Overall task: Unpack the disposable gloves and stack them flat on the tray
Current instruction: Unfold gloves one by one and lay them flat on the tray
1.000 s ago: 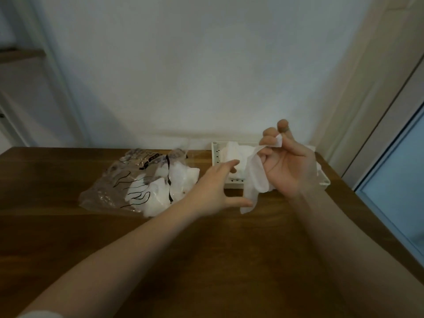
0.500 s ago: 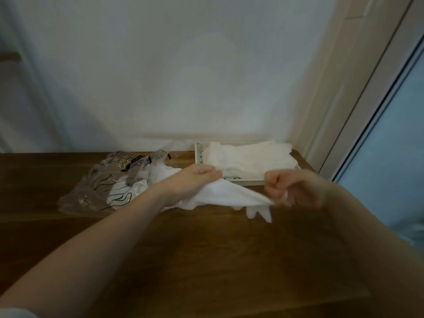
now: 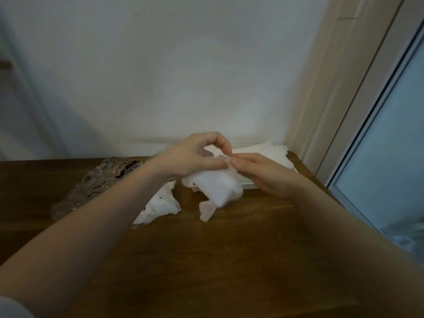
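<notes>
- Left hand [image 3: 195, 157] and right hand [image 3: 263, 173] meet fingertip to fingertip, both pinching one white disposable glove [image 3: 218, 187].
- Glove hangs crumpled, in front of the tray [image 3: 249, 186].

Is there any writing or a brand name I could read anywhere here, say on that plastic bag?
Nothing can be read.
Bag: dark and gold print near its top edge and black curved line drawings lower down, all too blurred to read.
Gloves held by the left hand and right hand: plain white, no print.
Tray, wall, table: no text or signs visible.
</notes>
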Tool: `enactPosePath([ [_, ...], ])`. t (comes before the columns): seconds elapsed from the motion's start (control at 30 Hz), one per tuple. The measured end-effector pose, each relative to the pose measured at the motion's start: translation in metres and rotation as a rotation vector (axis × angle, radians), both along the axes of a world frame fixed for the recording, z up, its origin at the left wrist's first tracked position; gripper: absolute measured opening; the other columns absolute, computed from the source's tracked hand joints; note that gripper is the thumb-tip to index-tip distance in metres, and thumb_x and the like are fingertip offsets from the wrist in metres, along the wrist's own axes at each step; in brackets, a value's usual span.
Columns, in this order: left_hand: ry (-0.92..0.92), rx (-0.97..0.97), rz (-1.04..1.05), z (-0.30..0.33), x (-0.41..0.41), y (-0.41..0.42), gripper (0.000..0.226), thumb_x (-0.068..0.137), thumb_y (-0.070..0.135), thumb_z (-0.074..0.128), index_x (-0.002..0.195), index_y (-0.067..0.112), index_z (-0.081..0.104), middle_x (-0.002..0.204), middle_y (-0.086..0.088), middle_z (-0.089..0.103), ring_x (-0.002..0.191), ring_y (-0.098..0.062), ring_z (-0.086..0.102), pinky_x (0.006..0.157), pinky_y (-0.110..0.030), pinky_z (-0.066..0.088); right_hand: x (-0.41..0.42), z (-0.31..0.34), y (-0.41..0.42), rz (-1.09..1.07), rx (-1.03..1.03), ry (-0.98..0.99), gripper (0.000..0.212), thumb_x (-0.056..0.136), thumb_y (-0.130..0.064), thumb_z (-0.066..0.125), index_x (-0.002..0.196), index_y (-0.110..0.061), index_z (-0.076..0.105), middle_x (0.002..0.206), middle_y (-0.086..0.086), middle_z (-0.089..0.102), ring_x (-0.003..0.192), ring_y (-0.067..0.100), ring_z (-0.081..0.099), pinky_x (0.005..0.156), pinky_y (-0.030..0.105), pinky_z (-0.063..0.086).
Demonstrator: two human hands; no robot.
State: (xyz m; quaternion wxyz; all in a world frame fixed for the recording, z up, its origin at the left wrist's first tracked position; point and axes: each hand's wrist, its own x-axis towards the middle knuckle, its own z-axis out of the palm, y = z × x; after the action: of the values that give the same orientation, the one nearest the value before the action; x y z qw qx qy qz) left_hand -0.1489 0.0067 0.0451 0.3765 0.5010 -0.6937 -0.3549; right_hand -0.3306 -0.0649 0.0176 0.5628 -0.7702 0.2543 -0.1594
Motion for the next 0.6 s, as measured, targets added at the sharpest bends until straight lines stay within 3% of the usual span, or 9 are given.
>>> enactPosePath([
  [0.13, -0.128, -0.092, 0.019, 0.010, 0.006, -0.002, 0.040, 0.079, 0.021, 0.073, 0.111, 0.035, 0.054, 0.111, 0.004, 0.056, 0.092, -0.009, 0.059, 0.079, -0.025, 0.052, 0.006, 0.004, -0.008, 0.025, 0.284, -0.165, 0.023, 0.084, -0.032, 0.061, 0.089, -0.011, 0.069, 0.089, 0.006, 0.068, 0.087, 0.020, 0.063, 0.086, 0.031, 0.052],
  [0.23, -0.165, -0.005, 0.088, 0.005, 0.014, -0.007, 0.054, 0.077, 0.024, 0.075, 0.122, 0.035, 0.048, 0.109, 0.005, 0.056, 0.088, -0.017, 0.060, 0.079, -0.031, 0.051, 0.008, 0.000, -0.014, -0.011, 0.356, -0.271, 0.012, 0.082, -0.020, 0.063, 0.072, -0.013, 0.062, 0.085, 0.006, 0.062, 0.085, 0.020, 0.061, 0.077, 0.028, 0.055],
  [0.33, -0.191, 0.035, 0.106, -0.001, 0.018, -0.012, 0.057, 0.074, 0.029, 0.075, 0.124, 0.034, 0.047, 0.106, 0.007, 0.058, 0.095, -0.013, 0.058, 0.087, -0.031, 0.049, 0.007, -0.004, -0.019, -0.054, 0.394, -0.276, 0.012, 0.077, -0.024, 0.063, 0.081, -0.014, 0.060, 0.097, 0.006, 0.066, 0.094, 0.022, 0.064, 0.079, 0.032, 0.053],
  [0.47, -0.097, 0.036, 0.052, 0.000, 0.015, -0.014, 0.057, 0.065, 0.038, 0.070, 0.119, 0.034, 0.051, 0.104, 0.006, 0.061, 0.094, -0.010, 0.060, 0.088, -0.028, 0.049, 0.016, -0.010, -0.013, 0.032, 0.233, -0.076, 0.042, 0.076, -0.035, 0.061, 0.115, -0.020, 0.058, 0.109, 0.000, 0.066, 0.101, 0.017, 0.062, 0.086, 0.030, 0.047],
  [0.53, -0.042, 0.026, 0.047, 0.003, 0.015, -0.017, 0.050, 0.070, 0.029, 0.072, 0.117, 0.029, 0.054, 0.104, 0.002, 0.061, 0.081, -0.011, 0.061, 0.076, -0.026, 0.052, 0.022, -0.012, -0.010, 0.043, 0.194, -0.078, 0.035, 0.080, -0.031, 0.059, 0.113, -0.019, 0.062, 0.107, 0.001, 0.068, 0.101, 0.019, 0.062, 0.091, 0.034, 0.048],
  [0.6, -0.070, 0.010, 0.104, 0.006, 0.018, -0.022, 0.040, 0.077, 0.020, 0.072, 0.113, 0.027, 0.057, 0.103, 0.001, 0.062, 0.077, -0.011, 0.061, 0.074, -0.027, 0.052, 0.026, -0.008, -0.011, -0.031, 0.185, -0.145, 0.025, 0.087, -0.020, 0.058, 0.110, -0.012, 0.065, 0.107, 0.007, 0.069, 0.101, 0.021, 0.064, 0.096, 0.037, 0.048],
])
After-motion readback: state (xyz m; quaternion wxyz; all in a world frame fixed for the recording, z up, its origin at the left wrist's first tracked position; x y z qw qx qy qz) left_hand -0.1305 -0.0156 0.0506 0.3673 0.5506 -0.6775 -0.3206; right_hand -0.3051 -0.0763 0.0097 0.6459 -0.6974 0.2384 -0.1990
